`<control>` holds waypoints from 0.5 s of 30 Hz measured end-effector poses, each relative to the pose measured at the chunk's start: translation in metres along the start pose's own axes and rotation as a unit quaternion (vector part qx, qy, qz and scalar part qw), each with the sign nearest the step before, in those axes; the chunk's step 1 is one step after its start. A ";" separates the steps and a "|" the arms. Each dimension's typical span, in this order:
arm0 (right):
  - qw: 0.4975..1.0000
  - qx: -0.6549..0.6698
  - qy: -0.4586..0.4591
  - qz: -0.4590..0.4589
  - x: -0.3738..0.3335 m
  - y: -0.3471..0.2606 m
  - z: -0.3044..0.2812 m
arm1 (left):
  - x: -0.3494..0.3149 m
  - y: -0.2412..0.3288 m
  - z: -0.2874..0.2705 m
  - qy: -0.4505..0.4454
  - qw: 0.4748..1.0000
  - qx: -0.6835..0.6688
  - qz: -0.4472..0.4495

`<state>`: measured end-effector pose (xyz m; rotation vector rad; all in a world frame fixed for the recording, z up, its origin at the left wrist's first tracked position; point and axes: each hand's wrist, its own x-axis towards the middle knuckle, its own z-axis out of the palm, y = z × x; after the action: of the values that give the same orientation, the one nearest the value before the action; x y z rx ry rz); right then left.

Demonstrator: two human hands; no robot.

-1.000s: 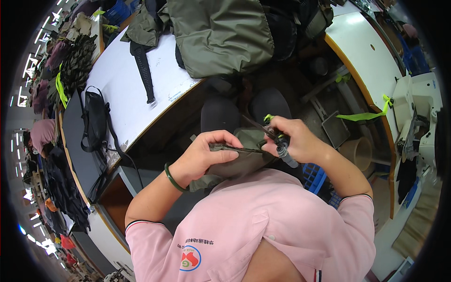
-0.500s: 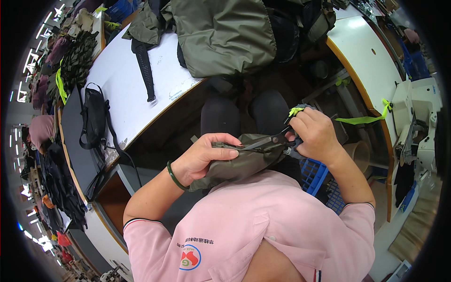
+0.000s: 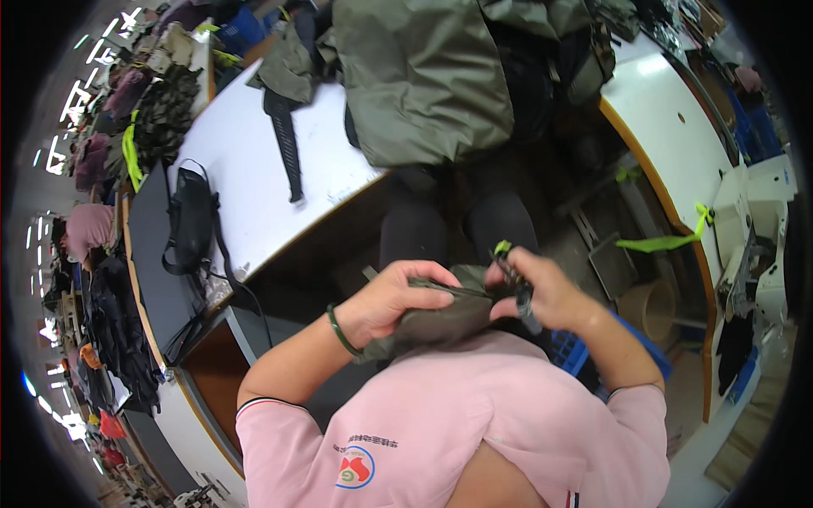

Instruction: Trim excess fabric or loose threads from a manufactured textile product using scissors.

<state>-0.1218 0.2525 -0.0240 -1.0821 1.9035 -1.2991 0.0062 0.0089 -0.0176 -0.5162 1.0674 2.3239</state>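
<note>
Ahead, our white surface (image 3: 233,182) bears olive cloth (image 3: 423,85); before our pink shirt (image 3: 432,398), our left hand (image 3: 388,306) clamps its fingers on bunched fabric (image 3: 436,328), our right hand (image 3: 552,296) curls its fingers around blurred scissors (image 3: 511,271).

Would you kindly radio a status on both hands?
Left hand pinching olive cloth. Right hand holding scissors, blurred, by cloth's edge. Olive fabric pile on white table, clear of hands.

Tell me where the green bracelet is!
In the head view, the green bracelet is around the person's left wrist, left of centre, behind the left hand gripping the olive cloth.
</note>
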 end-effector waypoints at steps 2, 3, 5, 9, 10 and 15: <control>0.998 0.019 -0.042 0.039 -0.002 -0.004 0.005 | 0.009 0.003 0.004 -0.026 0.996 0.079 0.040; 0.998 -0.015 -0.037 0.040 -0.006 -0.010 -0.002 | 0.010 0.009 0.001 -0.048 0.991 0.112 0.061; 1.000 0.002 0.021 -0.011 -0.027 -0.015 -0.033 | 0.012 0.038 -0.008 -0.021 0.963 0.227 0.146; 0.934 -0.004 0.354 -0.049 -0.125 -0.021 -0.107 | 0.051 0.091 -0.067 0.233 0.799 0.450 0.323; 0.912 -0.062 0.401 -0.058 -0.175 -0.011 -0.137 | 0.066 0.105 -0.081 0.315 0.697 0.541 0.351; 0.838 -0.160 0.518 -0.063 -0.400 -0.080 -0.181 | 0.124 0.124 -0.111 0.278 0.416 0.747 0.438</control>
<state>-0.0469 0.6675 0.1237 -0.6615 2.9518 -1.9253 -0.1528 -0.1084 -0.0813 0.1891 3.5783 0.4655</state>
